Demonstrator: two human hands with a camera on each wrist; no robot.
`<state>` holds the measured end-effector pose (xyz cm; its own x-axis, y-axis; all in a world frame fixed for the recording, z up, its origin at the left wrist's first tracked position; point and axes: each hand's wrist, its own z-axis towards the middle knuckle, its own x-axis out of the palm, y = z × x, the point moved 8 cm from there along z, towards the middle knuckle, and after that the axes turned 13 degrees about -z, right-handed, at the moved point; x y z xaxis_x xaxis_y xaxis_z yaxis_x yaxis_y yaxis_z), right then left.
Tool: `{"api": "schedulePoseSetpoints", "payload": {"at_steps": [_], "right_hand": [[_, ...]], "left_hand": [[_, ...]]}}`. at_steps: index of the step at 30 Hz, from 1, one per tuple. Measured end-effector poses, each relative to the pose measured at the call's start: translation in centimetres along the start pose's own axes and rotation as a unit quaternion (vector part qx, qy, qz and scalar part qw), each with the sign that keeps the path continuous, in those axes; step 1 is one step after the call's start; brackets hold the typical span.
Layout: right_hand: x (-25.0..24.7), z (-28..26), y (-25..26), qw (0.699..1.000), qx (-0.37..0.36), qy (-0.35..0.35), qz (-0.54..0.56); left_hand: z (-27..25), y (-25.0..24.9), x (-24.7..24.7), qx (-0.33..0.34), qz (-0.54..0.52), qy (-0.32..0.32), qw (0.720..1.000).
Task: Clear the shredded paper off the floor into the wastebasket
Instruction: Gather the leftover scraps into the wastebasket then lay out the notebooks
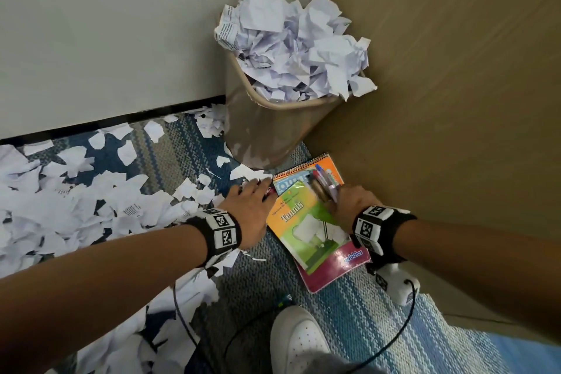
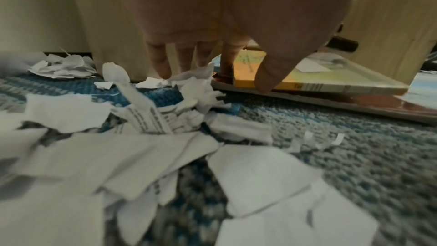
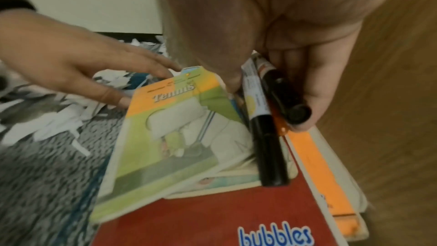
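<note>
Torn white paper (image 1: pixel 76 200) covers the blue rug on the left, and in the left wrist view these scraps (image 2: pixel 146 149) lie right under my palm. The tan wastebasket (image 1: pixel 267 130) stands in the corner, heaped above its rim with crumpled paper (image 1: pixel 291 39). My left hand (image 1: pixel 258 188) reaches down with straight fingers (image 2: pixel 163 66) that touch scraps beside a stack of books, thumb at the stack's edge. On top of the stack, my right hand (image 1: pixel 343 197) grips a bunch of markers (image 3: pixel 267 119).
The stack is a green Tennis book (image 1: pixel 306 222), a red "bubbles" book (image 1: pixel 334 267) and an orange spiral notebook (image 1: pixel 328 165), just in front of the basket. A wooden panel (image 1: pixel 455 70) rises right, a wall (image 1: pixel 91 24) behind. My white shoe (image 1: pixel 297 340) and cables lie near.
</note>
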<state>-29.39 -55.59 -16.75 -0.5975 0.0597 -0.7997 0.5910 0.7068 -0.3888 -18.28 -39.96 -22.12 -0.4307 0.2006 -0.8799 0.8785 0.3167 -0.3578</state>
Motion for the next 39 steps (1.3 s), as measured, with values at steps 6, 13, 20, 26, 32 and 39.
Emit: {"api": "schedulePoseSetpoints", "payload": {"at_steps": [6,13,20,26,32,39], "right_hand": [[-0.6,0.1,-0.2,1.0,0.014,-0.01,-0.007],[-2.5,-0.6,1.4,0.997,-0.031,-0.053,-0.047],[-1.8,-2.2,4.2,0.981,-0.158,-0.043,-0.107],[0.5,-2.2,5.7,0.966,-0.23,-0.004,-0.116],[-0.3,-4.4,8.8,0.92,-0.375,-0.014,-0.116],[3.5,-10.7,15.8,0.821,-0.509,0.044,-0.257]], "left_hand": [[-0.3,-0.3,-0.5,0.003,0.0,-0.026,1.0],[-0.7,-0.6,-1.4,0.013,0.02,-0.054,0.998],[-1.4,-0.1,-1.2,-0.007,0.019,-0.044,0.999],[-1.9,0.7,-1.0,-0.015,0.017,-0.045,0.999],[-3.4,1.8,-0.5,-0.007,0.016,-0.041,0.999],[-6.0,4.2,1.1,0.04,0.028,0.01,0.999]]}}
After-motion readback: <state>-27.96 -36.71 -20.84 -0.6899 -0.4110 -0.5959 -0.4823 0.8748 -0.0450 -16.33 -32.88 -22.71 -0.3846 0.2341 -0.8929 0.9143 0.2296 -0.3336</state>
